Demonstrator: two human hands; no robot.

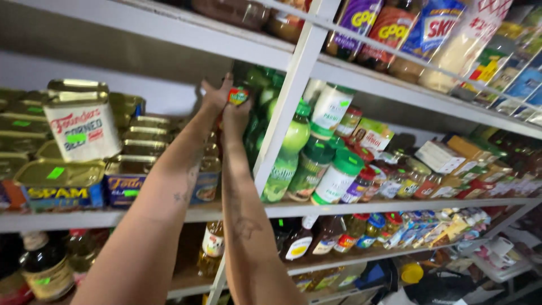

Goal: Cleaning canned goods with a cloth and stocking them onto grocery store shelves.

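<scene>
Partly hidden | both hands [228, 104] pinching small red-capped bottle [238, 96] | bottle body behind fingers | white shelf post [285, 113] beside

Stacked meat tins [84, 127], green-capped shakers [339, 175], oil bottles [299, 240].

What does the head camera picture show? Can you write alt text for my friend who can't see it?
Two bare arms reach up to a white store shelf, the left hand and right hand together holding a small red-topped container beside green bottles. Stacked rectangular meat tins fill the shelf's left side.
</scene>
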